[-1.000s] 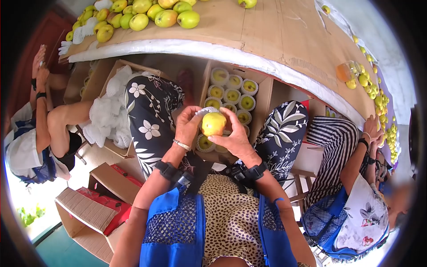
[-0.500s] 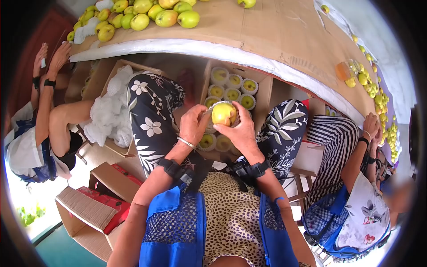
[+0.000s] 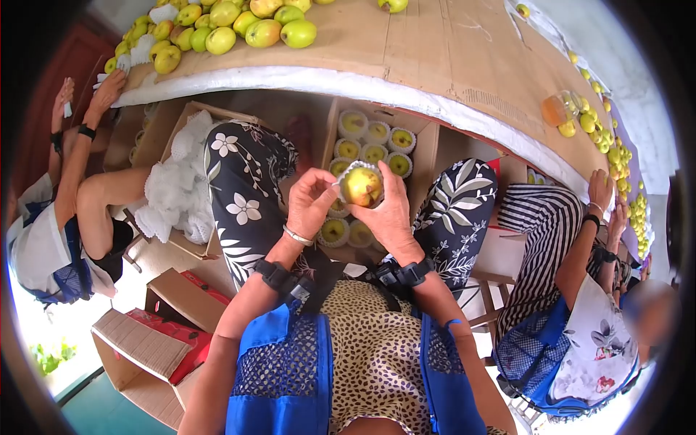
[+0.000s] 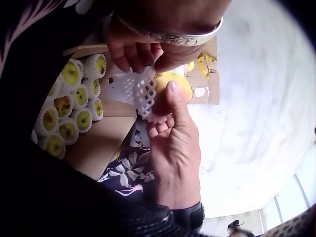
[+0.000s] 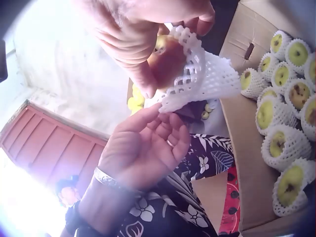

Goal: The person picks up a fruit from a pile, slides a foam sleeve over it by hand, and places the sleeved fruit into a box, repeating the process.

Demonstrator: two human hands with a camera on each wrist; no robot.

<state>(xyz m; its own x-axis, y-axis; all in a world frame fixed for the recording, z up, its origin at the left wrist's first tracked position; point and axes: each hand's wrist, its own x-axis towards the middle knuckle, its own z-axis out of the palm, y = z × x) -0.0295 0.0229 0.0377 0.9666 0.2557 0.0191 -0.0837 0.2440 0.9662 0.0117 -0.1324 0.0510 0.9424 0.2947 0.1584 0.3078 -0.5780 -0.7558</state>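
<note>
In the head view, a round yellow fruit with a red blush [image 3: 362,185] is held over an open carton. A white foam net sleeve [image 5: 215,76] covers part of it, its loose end spreading out in the right wrist view. My right hand [image 3: 391,214] grips the fruit, thumb on one side and fingers on the other. My left hand [image 3: 307,206] pinches the sleeve's edge between thumb and fingertips. Below them, the carton [image 3: 428,138] holds rows of similar fruits in foam nets [image 4: 68,129]; my hands hide some of them.
A carton heaped with white foam nets [image 3: 181,181] stands left of my knees. Ahead is a cardboard-covered table [image 3: 435,58] with piled fruit [image 3: 221,36]. Empty cartons [image 3: 145,348] lie at lower left. People sit on both sides, their hands at the table edge.
The fruit has moved slightly right and turned in my right hand, with the net now showing around its rim. My left hand keeps its pinch on the net.
</note>
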